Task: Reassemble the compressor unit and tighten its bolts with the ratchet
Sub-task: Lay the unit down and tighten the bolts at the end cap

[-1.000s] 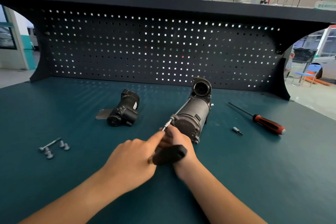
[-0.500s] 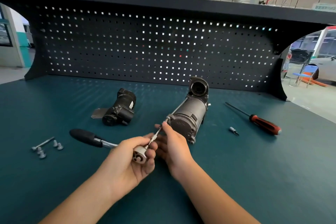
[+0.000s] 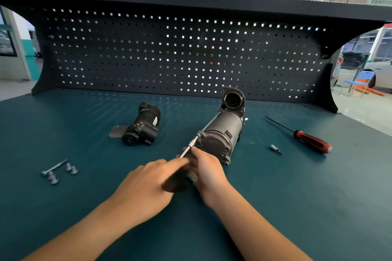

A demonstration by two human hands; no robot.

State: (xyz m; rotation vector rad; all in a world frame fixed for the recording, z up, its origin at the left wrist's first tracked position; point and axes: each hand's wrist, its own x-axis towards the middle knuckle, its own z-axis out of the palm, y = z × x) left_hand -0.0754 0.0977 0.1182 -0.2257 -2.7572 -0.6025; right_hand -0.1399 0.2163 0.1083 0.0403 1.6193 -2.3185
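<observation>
The grey compressor body [image 3: 222, 133] lies in the middle of the green bench, its round port facing the pegboard. A ratchet's thin silver extension [image 3: 189, 148] meets a bolt at the body's near left corner. My right hand [image 3: 206, 168] pinches that extension just below the socket. My left hand [image 3: 146, 188] grips the ratchet's black handle [image 3: 180, 182], which is blurred and points toward me between both hands. A separate black compressor part [image 3: 142, 128] with a metal tab lies to the left.
Loose bolts [image 3: 58, 172], one long and several short, lie at the left. A small bit [image 3: 275, 149] and a red-handled screwdriver [image 3: 307, 139] lie at the right. The black pegboard [image 3: 180, 55] closes off the back of the bench.
The ratchet handle swung from pointing left across the bench back to pointing toward me, carried by my left hand. My right hand stayed on the extension.
</observation>
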